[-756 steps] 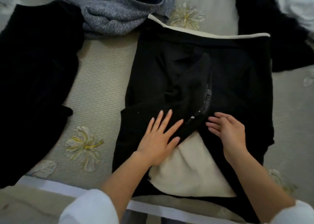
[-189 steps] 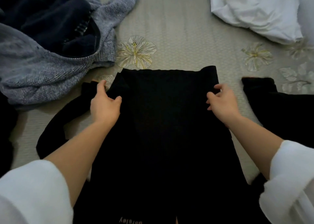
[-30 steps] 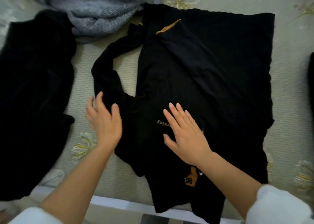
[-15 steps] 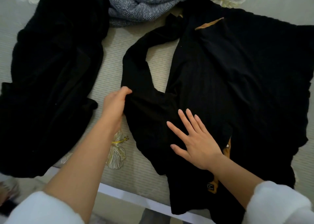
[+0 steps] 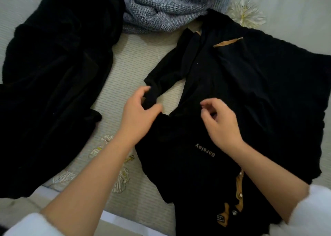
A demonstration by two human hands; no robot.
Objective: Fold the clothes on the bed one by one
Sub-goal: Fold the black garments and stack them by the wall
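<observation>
A black top point(image 5: 250, 96) with the pale word "Barsley" across it lies spread on the bed point(image 5: 129, 62), its hem end toward the far side and its tan-trimmed collar end hanging near the bed's near edge. One sleeve point(image 5: 170, 71) of the top runs out from its left side and doubles back toward the body, with a patch of bed cover showing in the loop.

The left hand point(image 5: 138, 114) is at the left edge of the top, thumb and fingers curled round the cuff end of the sleeve, which is lifted a little off the cover. The right hand point(image 5: 220, 123) is over the middle of the top, just above the lettering, fingers bent and thumb close to the forefinger. Against the dark cloth I cannot tell whether it pinches any fabric or holds nothing.

A second black garment point(image 5: 53, 92) lies in a loose heap well to the left of the top, apart from it. A grey knitted sweater point(image 5: 166, 8) is bunched beyond the top's far left corner and touches it there. Both forearms are bare, with white cuffs point(image 5: 315, 209) pushed up.
</observation>
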